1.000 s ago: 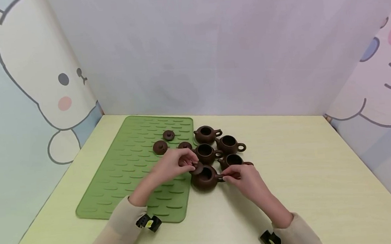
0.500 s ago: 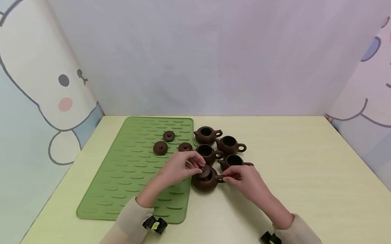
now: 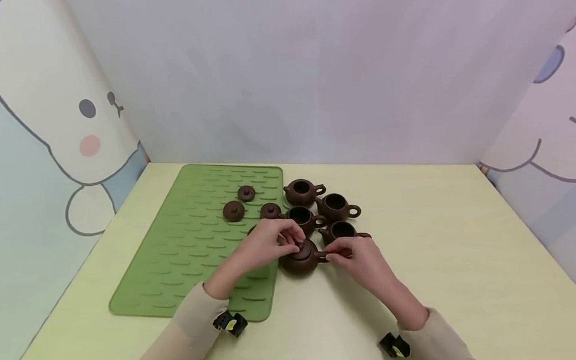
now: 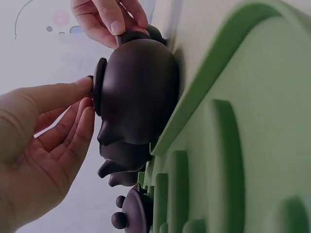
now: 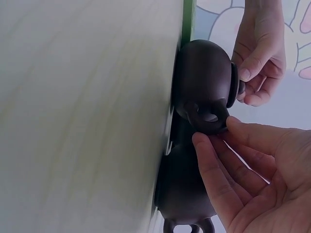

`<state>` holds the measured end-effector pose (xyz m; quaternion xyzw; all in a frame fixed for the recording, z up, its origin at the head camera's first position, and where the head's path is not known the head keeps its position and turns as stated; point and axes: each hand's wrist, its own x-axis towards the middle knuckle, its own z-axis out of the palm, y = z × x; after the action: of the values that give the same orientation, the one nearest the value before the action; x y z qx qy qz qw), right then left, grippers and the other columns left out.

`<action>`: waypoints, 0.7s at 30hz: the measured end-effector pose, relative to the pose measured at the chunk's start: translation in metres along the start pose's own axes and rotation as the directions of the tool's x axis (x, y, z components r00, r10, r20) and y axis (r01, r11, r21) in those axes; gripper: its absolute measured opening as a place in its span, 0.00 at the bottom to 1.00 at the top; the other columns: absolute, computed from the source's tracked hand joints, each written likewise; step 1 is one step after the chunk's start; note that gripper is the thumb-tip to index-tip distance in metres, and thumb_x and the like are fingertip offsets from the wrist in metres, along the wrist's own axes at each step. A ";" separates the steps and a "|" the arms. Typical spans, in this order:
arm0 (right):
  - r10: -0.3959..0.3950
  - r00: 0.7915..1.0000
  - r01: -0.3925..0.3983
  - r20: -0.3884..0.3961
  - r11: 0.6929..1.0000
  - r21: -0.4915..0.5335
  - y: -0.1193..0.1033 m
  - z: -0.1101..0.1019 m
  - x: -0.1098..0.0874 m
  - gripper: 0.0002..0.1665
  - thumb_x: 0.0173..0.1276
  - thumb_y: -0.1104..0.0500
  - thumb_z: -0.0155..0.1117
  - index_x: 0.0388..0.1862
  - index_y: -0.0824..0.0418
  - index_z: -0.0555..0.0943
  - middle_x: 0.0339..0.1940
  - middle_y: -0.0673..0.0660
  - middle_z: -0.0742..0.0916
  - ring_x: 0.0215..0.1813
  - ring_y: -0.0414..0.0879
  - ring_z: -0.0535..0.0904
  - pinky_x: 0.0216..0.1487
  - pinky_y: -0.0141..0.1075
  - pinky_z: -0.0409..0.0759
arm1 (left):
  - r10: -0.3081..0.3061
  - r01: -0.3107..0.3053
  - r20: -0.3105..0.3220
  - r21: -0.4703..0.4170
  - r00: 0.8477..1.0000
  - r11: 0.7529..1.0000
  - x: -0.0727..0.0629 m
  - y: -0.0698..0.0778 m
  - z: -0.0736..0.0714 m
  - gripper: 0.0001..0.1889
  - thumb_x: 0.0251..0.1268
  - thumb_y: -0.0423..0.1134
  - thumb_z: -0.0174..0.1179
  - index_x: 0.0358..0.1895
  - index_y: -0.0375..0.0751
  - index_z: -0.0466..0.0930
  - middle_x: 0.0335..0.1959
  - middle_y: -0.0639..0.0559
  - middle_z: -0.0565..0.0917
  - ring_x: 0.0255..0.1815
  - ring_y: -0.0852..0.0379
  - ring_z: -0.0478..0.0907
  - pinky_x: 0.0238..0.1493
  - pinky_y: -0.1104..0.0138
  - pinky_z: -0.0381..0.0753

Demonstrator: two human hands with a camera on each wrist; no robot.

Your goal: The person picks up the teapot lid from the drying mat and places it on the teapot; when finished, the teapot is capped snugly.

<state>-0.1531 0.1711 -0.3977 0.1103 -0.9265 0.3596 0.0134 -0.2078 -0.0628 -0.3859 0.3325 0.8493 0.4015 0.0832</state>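
Note:
A dark brown teapot [image 3: 300, 266] stands at the right edge of the green mat, nearest to me. Its lid [image 4: 100, 86] sits over the opening, and my left hand [image 3: 267, 243] pinches the lid's knob between thumb and fingers. With thumb and fingertips my right hand [image 3: 361, 258] holds the teapot's handle [image 5: 209, 120]. Behind it are several lidless teapots, among them one teapot [image 3: 343, 231] close to my right fingers and another teapot [image 3: 301, 217] just beyond my left hand. The left wrist view shows the lid lying almost flat against the rim.
On the green mat [image 3: 188, 254] lie several loose lids, including a lid [image 3: 233, 210], a smaller lid [image 3: 246, 193] and a lid [image 3: 270, 210] near the teapots. One more is mostly hidden by my left hand. A pale wall [image 3: 300, 73] closes off the table's back.
My left hand has moved right with the lid, bringing it from beside the teapot's opening down onto it. The tilted lid has levelled out. My right hand keeps hold of the handle.

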 end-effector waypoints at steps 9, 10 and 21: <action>0.005 1.000 -0.005 0.019 1.000 0.008 -0.001 -0.008 0.001 0.05 0.63 0.63 0.72 0.37 0.55 0.89 0.37 0.50 0.91 0.40 0.42 0.87 0.36 0.28 0.81 | 0.015 -0.015 0.014 0.027 1.000 1.000 0.000 0.004 -0.003 0.08 0.62 0.30 0.67 0.43 0.44 0.83 0.39 0.54 0.86 0.38 0.63 0.81 0.42 0.74 0.82; 0.011 1.000 -0.011 0.019 1.000 0.012 -0.001 -0.010 0.001 0.05 0.63 0.63 0.72 0.38 0.55 0.89 0.37 0.50 0.91 0.40 0.43 0.87 0.37 0.29 0.81 | 0.012 -0.013 0.014 0.024 1.000 1.000 0.000 0.004 -0.003 0.08 0.63 0.31 0.67 0.43 0.44 0.83 0.39 0.54 0.86 0.39 0.63 0.81 0.42 0.74 0.82; 0.001 1.000 -0.001 0.005 1.000 0.011 0.003 -0.026 -0.002 0.06 0.66 0.62 0.69 0.41 0.58 0.89 0.39 0.53 0.91 0.43 0.48 0.89 0.40 0.34 0.84 | -0.032 0.031 -0.016 -0.015 0.999 0.999 -0.004 -0.004 -0.014 0.08 0.64 0.31 0.66 0.44 0.42 0.84 0.41 0.51 0.86 0.40 0.61 0.82 0.42 0.72 0.84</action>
<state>-0.1534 0.1910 -0.3803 0.1110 -0.9246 0.3644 0.0102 -0.2124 -0.0757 -0.3799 0.3151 0.8522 0.4090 0.0851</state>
